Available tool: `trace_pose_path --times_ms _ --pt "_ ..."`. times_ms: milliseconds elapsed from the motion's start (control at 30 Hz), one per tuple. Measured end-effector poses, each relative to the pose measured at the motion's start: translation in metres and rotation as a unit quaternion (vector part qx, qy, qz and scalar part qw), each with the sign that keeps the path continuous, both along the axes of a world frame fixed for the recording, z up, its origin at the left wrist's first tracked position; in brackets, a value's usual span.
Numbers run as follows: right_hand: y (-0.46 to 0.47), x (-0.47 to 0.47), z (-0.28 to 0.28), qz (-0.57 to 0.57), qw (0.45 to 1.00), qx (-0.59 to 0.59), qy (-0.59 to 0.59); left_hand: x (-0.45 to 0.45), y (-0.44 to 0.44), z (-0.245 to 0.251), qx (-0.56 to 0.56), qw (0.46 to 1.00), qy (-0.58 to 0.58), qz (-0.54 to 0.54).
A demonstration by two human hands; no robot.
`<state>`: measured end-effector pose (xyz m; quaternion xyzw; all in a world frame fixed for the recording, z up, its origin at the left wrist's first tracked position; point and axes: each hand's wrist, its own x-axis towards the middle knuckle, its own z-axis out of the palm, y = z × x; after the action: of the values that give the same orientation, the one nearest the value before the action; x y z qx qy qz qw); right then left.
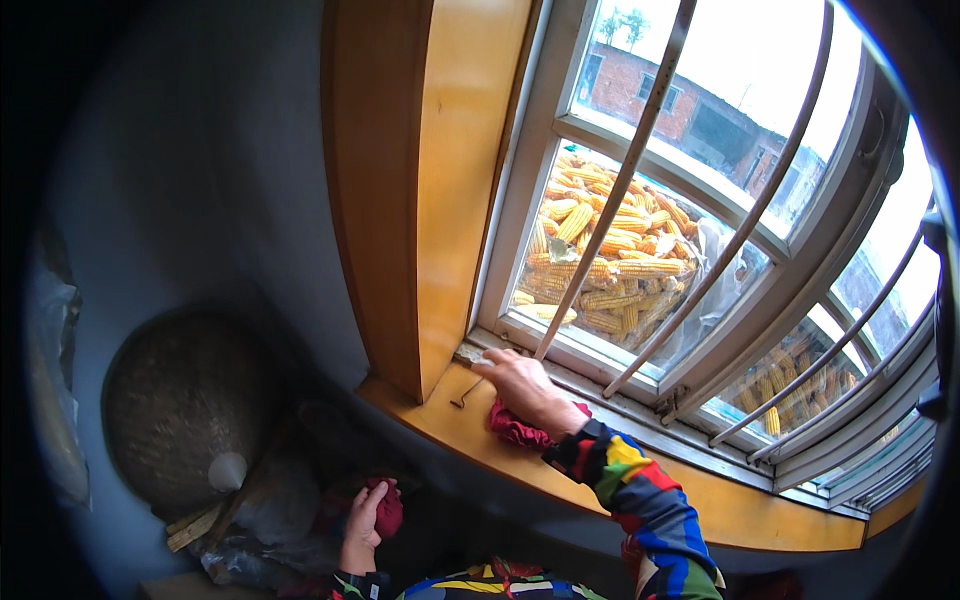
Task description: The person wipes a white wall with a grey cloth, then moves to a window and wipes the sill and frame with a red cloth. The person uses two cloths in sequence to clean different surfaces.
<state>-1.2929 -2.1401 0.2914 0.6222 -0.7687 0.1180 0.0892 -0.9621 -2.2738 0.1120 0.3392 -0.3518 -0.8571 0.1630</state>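
Observation:
My left hand (364, 517) is low in front of me, closed around a bunched dark red cloth (389, 511). My right hand (525, 390) reaches to the inner corner of the wooden windowsill (615, 491). Its fingertips are by the foot of the window frame, near a small whitish spot, and whether they grip anything is unclear. A thin bent metal hook (463, 399) lies on the sill just beside those fingers. Under my right wrist is a crumpled crimson cloth (517, 429), partly covered by the hand.
Rusty vertical bars (634, 176) cross the white-framed window. Beyond the glass are heaped corn cobs (622, 232) and a brick building (622, 86). A wooden window surround (457, 180) rises at left. Below it, a round woven tray (187, 405) leans on the wall beside plastic bags (259, 551).

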Motion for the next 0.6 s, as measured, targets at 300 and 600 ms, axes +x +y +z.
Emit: trace_pose_path --times_ms 300,600 --pt "-0.030 -0.036 0.009 -0.090 0.990 -0.102 0.026 -0.005 0.011 -0.005 0.006 0.999 -0.011 0.036" --pt "-0.053 -0.038 0.022 -0.246 0.968 -0.051 0.004 -0.004 0.011 -0.003 0.009 0.999 -0.011 0.042"
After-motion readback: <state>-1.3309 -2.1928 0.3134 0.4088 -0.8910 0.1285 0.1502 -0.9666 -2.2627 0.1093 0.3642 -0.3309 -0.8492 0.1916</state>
